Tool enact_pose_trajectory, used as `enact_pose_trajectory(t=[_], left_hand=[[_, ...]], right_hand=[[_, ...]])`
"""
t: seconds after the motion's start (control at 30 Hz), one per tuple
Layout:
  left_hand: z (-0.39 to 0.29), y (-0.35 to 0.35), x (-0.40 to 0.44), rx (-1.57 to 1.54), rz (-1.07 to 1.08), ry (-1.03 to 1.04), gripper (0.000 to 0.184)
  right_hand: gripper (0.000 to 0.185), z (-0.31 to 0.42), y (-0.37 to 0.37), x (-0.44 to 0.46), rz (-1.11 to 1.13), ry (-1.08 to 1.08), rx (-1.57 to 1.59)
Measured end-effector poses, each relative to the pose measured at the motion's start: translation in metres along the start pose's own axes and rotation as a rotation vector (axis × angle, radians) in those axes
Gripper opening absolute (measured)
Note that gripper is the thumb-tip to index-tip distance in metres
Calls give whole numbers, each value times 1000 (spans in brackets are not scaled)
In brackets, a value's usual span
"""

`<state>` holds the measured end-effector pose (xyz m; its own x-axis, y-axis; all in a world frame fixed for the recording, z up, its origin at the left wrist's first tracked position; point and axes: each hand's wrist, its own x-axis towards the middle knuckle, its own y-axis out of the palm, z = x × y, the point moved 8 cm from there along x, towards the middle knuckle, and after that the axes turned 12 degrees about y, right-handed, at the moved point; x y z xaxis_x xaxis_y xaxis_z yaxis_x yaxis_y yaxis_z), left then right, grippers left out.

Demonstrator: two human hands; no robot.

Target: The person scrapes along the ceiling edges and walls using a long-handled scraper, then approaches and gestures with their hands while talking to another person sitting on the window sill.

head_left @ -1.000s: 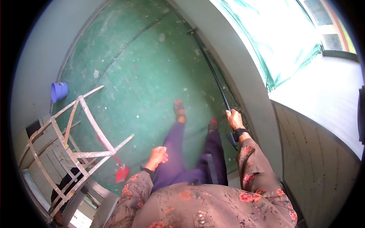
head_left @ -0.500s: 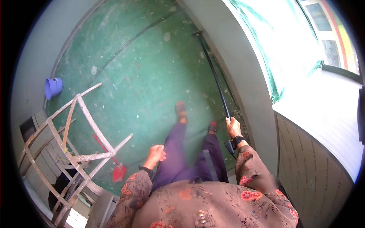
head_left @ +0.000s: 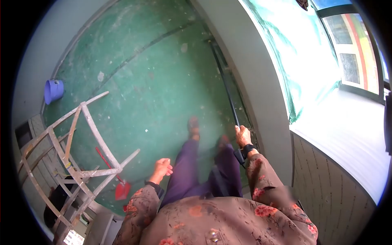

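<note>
My right hand [head_left: 244,136] is wrapped around the near part of a long black pole [head_left: 227,87]. The pole slants away over the green floor, close to the wall on the right. At its far end a narrow dark head shows, too blurred to name its kind. My left hand [head_left: 161,169] hangs beside my left thigh with its fingers curled in, and nothing shows in it. Both wrists have black bands, and a small dark device sits by the right one.
A paint-spattered wooden frame [head_left: 98,130] with several legs stands on the left. Beside it lies a red dustpan [head_left: 122,190]. Farther off, a purple bucket [head_left: 54,91] rests by the wall. On the right are a white ledge [head_left: 347,130] and green plastic sheeting [head_left: 296,98] at the window.
My right hand and the pole have shifted slightly left in view. The left hand has moved a little left, its fingers still curled. My feet have changed position while the view turned slightly.
</note>
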<state>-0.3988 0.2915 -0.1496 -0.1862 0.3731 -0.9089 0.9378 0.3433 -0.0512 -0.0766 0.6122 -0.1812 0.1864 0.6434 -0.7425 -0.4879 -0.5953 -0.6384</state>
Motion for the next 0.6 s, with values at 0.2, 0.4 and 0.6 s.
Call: enact_pose_trajectory(t=[0.2,0.4,0.6], left_hand=[[-6,-5,1,-6,-33,-32,34],[-23,-3,9,-27,-90,-44,33],[-47,17,20,-49,-110,-48,32]], right_hand=[[40,7,3,-7,54,40,34],[40,20,-4,15,-46,-128,-63],[39,20,-16,24,10,-72,-62]])
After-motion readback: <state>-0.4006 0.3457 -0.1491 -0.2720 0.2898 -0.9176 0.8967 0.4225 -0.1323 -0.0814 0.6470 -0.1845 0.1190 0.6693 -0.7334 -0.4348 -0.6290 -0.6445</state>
